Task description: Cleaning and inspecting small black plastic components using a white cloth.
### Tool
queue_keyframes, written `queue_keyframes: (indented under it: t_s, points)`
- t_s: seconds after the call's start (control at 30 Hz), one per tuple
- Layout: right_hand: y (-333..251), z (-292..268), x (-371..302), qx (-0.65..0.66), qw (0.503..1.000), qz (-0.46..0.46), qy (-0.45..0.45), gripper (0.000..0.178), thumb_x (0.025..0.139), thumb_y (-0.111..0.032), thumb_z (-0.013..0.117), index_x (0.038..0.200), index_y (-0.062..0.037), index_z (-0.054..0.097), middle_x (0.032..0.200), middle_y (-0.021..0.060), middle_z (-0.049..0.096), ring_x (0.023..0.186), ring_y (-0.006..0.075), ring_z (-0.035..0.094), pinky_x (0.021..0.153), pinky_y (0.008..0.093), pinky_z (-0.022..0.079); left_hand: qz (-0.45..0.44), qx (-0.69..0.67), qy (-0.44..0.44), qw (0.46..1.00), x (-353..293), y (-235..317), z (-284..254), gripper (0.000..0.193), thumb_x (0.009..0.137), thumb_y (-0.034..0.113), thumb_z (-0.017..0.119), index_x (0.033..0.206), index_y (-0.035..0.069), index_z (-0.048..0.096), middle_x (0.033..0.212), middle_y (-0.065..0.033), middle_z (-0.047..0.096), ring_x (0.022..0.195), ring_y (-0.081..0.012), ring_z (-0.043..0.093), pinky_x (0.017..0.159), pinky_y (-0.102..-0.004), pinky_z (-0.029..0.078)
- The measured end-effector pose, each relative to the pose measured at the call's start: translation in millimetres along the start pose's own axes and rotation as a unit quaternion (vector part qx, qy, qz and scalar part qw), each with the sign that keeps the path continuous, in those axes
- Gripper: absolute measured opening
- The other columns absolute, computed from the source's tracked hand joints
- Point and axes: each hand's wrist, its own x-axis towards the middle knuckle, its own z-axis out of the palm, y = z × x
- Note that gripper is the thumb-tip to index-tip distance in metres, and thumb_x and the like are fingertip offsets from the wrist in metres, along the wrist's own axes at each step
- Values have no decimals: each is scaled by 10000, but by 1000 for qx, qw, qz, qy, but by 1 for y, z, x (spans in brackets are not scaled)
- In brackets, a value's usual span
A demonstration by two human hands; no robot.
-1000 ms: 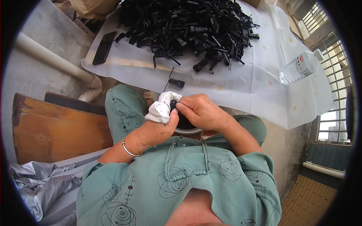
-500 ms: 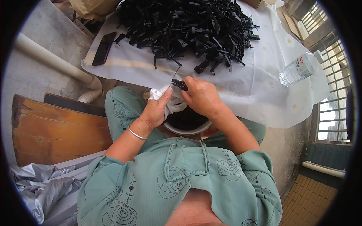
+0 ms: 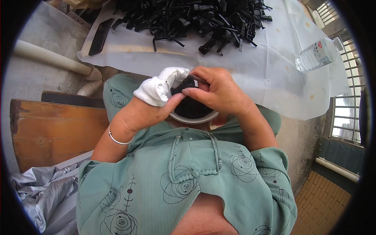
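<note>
Above a pail (image 3: 194,120) with dark contents, my two hands meet around a small black plastic part (image 3: 188,84). My left hand (image 3: 150,111) has white cloth (image 3: 154,88), perhaps a glove, over its fingers; its bare thumb points at the part. Thumb and fingers of my right hand (image 3: 221,90) are closed on the part from the other side. Much of the part is hidden by the fingers. Beyond my hands, a large heap of similar black plastic parts (image 3: 203,21) with thin strips lies on the table's white covering (image 3: 258,84).
A dark phone (image 3: 100,37) lies at the table's left edge. To the right, a clear plastic bottle (image 3: 318,55) rests on its side. A brown wooden board (image 3: 58,131) and a pale pipe (image 3: 55,58) are at my left. Silvery sheeting (image 3: 43,192) lies at lower left.
Both hands have come closer to me, over the pail, and closed together around the black part. The thin strip pointing up from it no longer shows. The white cloth shows more fully.
</note>
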Motion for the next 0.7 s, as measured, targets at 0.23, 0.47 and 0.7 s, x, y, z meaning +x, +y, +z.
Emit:
queue_keyframes:
  t_s: [0.23,0.47,0.7]
  points:
    - [-4,22,-10,-56,960,-255,102,276,691,-55,699,939,-50,577,601,41,457,488,202,460,438,314,361,-94,-297,104,944,6,-5,28,289,871,24,536,1155,0,485,871,-11,560,748,-51,497,654,-192,439]
    - [-2,26,-10,-79,948,-246,185,181,714,-24,691,851,-43,573,610,56,485,483,207,469,431,304,367,-96,-325,113,934,9,-9,30,264,885,41,513,1143,-14,491,943,-33,570,784,-74,528,685,-211,466]
    - [6,6,-5,113,986,19,117,143,855,-103,594,779,-6,522,620,65,498,529,143,443,503,269,379,-122,-317,43,939,7,-4,25,314,867,4,516,1172,-16,443,907,-41,559,630,-73,543,525,-206,458]
